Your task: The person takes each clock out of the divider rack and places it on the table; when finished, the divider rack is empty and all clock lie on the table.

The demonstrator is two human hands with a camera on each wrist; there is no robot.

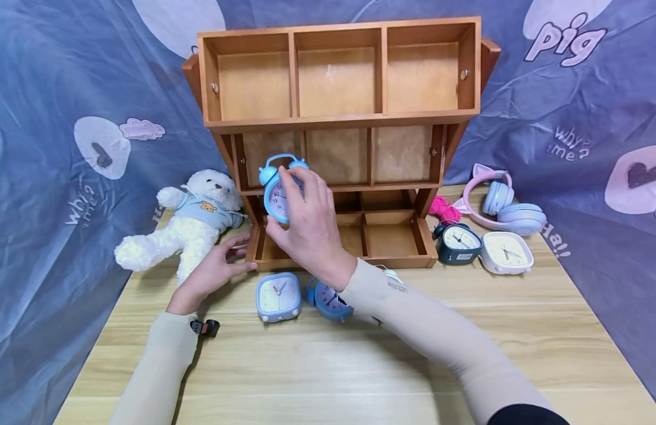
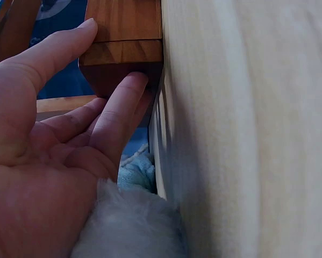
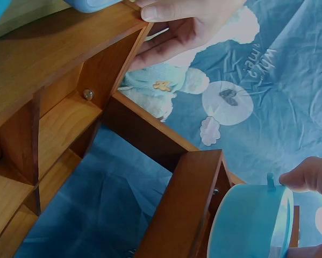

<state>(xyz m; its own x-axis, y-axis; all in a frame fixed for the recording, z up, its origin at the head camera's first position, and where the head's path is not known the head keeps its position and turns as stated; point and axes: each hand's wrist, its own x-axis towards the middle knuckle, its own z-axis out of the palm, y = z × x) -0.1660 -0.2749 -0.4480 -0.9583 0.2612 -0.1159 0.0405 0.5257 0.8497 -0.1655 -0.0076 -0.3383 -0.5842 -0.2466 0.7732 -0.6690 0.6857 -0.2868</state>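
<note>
My right hand [image 1: 309, 215] holds a light-blue twin-bell alarm clock [image 1: 276, 199] by its sides, raised in front of the left middle-tier compartment. In the right wrist view, the clock's rounded blue case [image 3: 247, 220] sits between thumb and fingers. My left hand [image 1: 216, 271] grips the lower left corner of the wooden three-tier shelf [image 1: 341, 121], thumb at the front and fingers along the end. On the table below the shelf stand a square blue-rimmed clock [image 1: 278, 297] and a darker blue twin-bell clock [image 1: 330, 301], the latter partly hidden by my right arm.
A white plush bear [image 1: 200, 209] leans beside the shelf's left end. To the right are a dark green clock [image 1: 459, 243], a white square clock [image 1: 507, 252], cat-ear headphones [image 1: 521, 218] and a pink item [image 1: 445, 209]. Another white object [image 1: 393, 275] peeks out behind my right forearm.
</note>
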